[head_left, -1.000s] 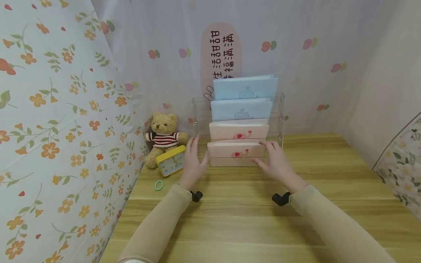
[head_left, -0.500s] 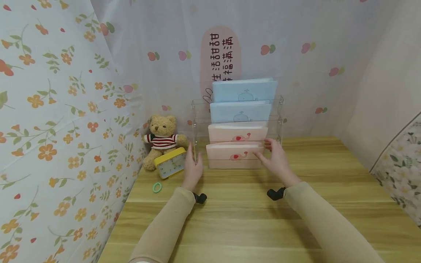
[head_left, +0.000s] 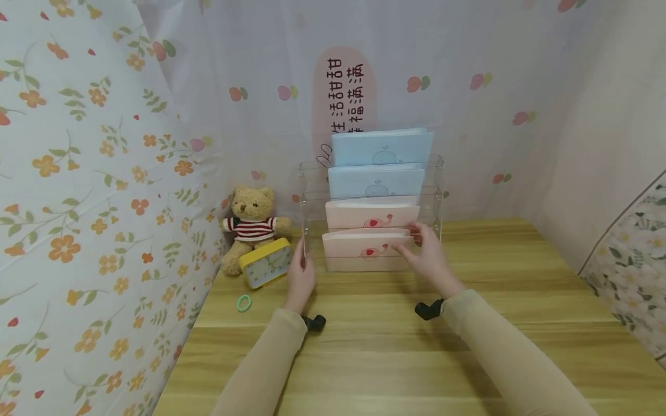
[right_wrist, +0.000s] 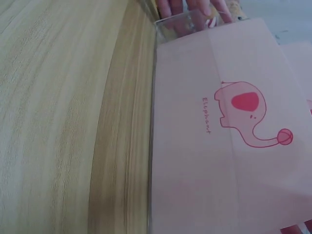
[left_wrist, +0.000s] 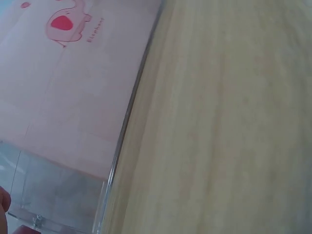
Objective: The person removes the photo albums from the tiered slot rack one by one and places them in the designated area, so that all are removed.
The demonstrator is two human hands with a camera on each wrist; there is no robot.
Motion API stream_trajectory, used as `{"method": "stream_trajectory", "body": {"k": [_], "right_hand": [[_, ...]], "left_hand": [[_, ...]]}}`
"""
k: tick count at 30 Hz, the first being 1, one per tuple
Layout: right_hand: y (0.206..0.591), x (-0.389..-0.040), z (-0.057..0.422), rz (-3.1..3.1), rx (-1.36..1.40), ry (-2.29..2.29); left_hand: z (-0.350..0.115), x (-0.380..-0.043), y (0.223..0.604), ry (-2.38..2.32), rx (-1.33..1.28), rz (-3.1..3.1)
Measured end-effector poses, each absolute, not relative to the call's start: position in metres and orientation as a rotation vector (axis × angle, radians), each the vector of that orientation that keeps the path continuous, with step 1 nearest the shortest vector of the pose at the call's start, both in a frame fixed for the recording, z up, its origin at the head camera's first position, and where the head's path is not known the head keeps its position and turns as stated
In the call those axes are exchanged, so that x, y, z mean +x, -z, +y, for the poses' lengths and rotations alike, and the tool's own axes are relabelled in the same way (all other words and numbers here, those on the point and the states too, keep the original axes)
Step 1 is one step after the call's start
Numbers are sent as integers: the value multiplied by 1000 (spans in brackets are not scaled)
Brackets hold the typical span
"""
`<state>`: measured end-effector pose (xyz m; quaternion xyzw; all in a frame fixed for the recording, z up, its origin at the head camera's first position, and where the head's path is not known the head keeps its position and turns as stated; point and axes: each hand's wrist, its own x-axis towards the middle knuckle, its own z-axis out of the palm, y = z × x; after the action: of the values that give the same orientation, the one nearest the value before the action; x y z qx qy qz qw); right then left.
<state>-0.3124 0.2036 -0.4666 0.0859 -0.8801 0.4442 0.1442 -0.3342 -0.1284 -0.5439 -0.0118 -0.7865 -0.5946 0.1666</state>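
Note:
A clear tiered rack (head_left: 439, 193) stands on the table, bearing two light-blue booklets with whale drawings above two pink ones with elephants. My right hand (head_left: 429, 260) pinches the right edge of the front pink booklet (head_left: 343, 260), its thumb in front and fingers behind. That booklet stands upright in the lowest tier; its elephant faces the right wrist view. My left hand (head_left: 300, 283) holds the rack's left side, with some fingers hidden beyond the clear panel. Fingertips of the left hand (right_wrist: 195, 7) also show at the top of the right wrist view.
Left of the rack sit a teddy bear (head_left: 253, 216) in a striped shirt and a yellow alarm clock (head_left: 267, 264) leaning before it. A green ring (head_left: 244, 303) lies on the wooden table (head_left: 364, 358). Patterned curtains (head_left: 104, 173) close in the sides and back.
My left hand has moved from beside the rack onto its left side. My right fingers have settled around the front pink booklet's right edge. The head view has shifted slightly.

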Motion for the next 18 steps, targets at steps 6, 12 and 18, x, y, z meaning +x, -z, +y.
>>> {"method": "stream_trajectory", "body": {"k": [6,12,18], "right_hand": [[473,-317,199,-2480,276,-1323],[485,-321,192,-2450,318,-1333],[487,-323,187,-2371,375,-1249]], "left_hand": [[-132,-332,544,1757,-3,-2219],[-140,-335,552,1715,-24,-2209],[-144,-345,569,1691,-52,-2236]]}}
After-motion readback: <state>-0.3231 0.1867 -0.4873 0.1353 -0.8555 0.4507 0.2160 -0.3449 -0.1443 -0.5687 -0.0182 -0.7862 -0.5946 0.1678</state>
